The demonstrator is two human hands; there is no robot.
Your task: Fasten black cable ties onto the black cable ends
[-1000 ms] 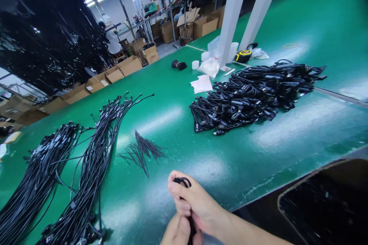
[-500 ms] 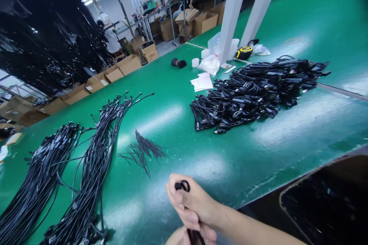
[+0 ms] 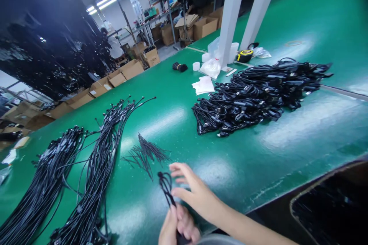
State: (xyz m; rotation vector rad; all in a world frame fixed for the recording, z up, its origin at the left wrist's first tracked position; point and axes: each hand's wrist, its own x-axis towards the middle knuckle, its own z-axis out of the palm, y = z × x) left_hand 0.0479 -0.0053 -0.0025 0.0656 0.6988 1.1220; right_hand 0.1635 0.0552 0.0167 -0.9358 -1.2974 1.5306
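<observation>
Near the front edge of the green table, my left hand [image 3: 179,225] is closed round a folded black cable [image 3: 166,187]. Its looped end sticks up out of the fist, with a small dark connector at the tip; the lower part is hidden in the hand. Just right of the loops is my right hand [image 3: 189,183], fingers spread and nothing held in it. Beyond both hands lies a loose pile of short black twist ties [image 3: 148,151]. To the left, two long bundles of straight black cables [image 3: 97,164] stretch across the table.
A heap of coiled black cables [image 3: 253,97] lies to the right. Behind it are white posts [image 3: 232,15], a tape measure [image 3: 245,56], a plastic bag [image 3: 211,68] and white paper [image 3: 202,85]. Cardboard boxes [image 3: 130,69] line the far table edge. People sit in the background.
My right hand has let go of the cable, opened and drawn to the right. The left hand has risen into view, still holding the cable, whose loops now show. The view has shifted slightly.
</observation>
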